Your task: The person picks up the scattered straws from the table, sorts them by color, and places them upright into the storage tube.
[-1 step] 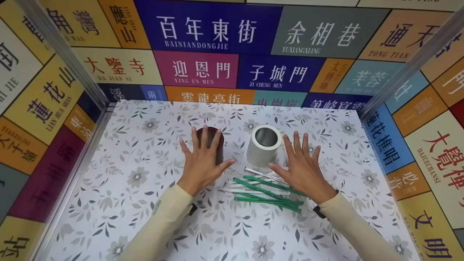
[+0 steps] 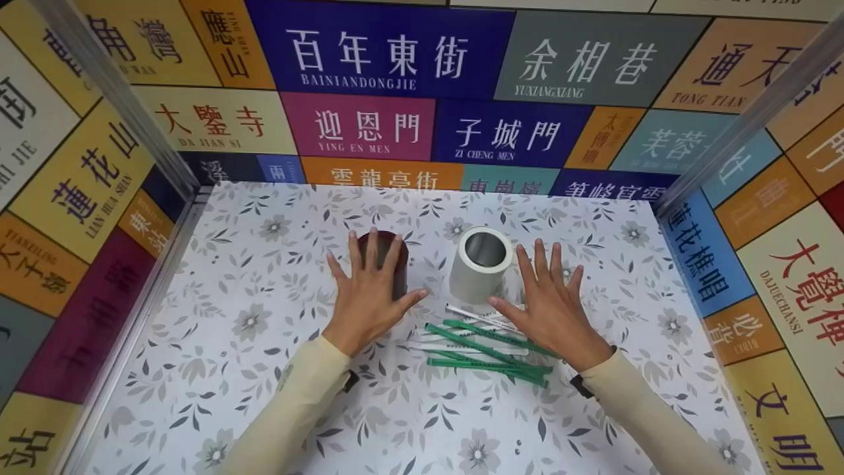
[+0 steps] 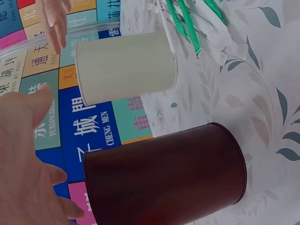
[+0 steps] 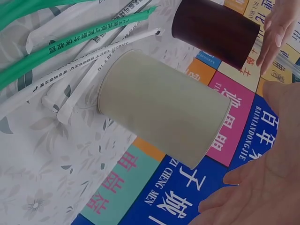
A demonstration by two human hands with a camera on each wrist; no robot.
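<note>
A dark brown cylindrical cup (image 3: 164,173) stands on the table, partly hidden in the head view by my left hand (image 2: 366,300). That hand is spread with straight fingers above and in front of the cup, apart from it in the left wrist view. A cream-white cylindrical cup (image 2: 471,280) with a dark opening stands to the right. My right hand (image 2: 557,316) hovers beside it, fingers spread, holding nothing. Several paper-wrapped drinking straws, green (image 2: 484,346) and white (image 4: 84,65), lie in a loose crossed pile before the white cup, partly under the right hand in the head view.
The table (image 2: 264,396) has a floral white cover. Panels with large printed characters enclose it at the back (image 2: 382,59), left (image 2: 72,198) and right (image 2: 791,277), with metal posts (image 2: 125,92) at the corners. Both wrists wear dark straps below long cream sleeves.
</note>
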